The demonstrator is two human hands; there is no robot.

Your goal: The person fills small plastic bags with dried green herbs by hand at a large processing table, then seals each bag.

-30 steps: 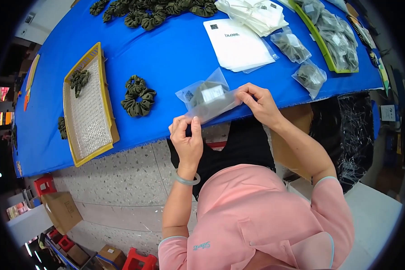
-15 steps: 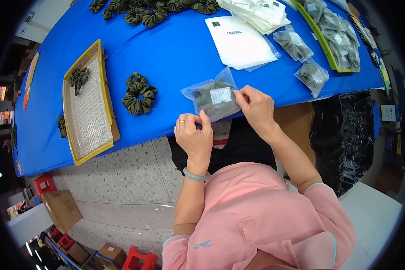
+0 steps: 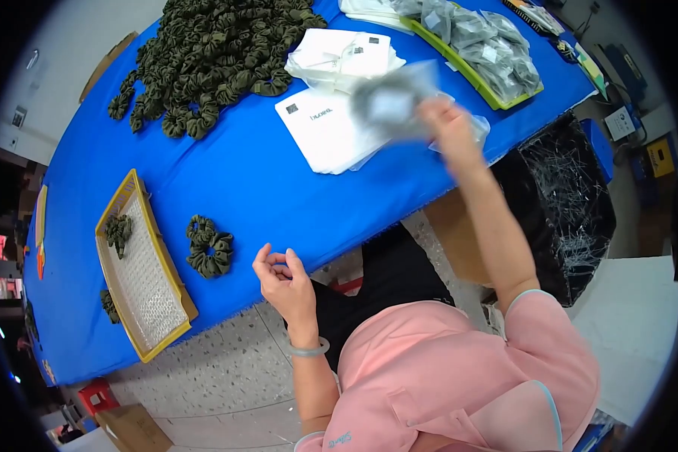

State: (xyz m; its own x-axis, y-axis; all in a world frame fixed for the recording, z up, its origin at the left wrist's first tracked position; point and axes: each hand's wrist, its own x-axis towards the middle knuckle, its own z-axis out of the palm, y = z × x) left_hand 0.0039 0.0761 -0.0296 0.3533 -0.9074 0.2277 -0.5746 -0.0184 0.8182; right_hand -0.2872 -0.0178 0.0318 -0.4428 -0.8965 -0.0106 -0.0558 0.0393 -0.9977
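Note:
In the head view my right hand (image 3: 453,135), smeared by motion, grips the edge of a clear bagged scrunchie (image 3: 392,104) with a white label. The bag is lifted over a stack of white printed plastic bags (image 3: 320,135). My left hand (image 3: 288,290) hovers at the table's front edge, fingers loosely curled and apart, holding nothing. To its left, dark green scrunchies (image 3: 211,256) lie on the blue cloth. Part of another clear bag (image 3: 480,129) shows beside my right hand.
A large heap of green scrunchies (image 3: 211,56) covers the table's far side. A yellow-rimmed tray (image 3: 181,297) holding a scrunchie stands at left. At the far right, a lime-green tray (image 3: 459,64) is full of bagged scrunchies. A black bag of clear scraps (image 3: 572,203) stands below the table edge.
My right hand has carried the bagged scrunchie up and away from me, over the white bags. My left hand has let go of it. The view has shifted, showing more of the heap.

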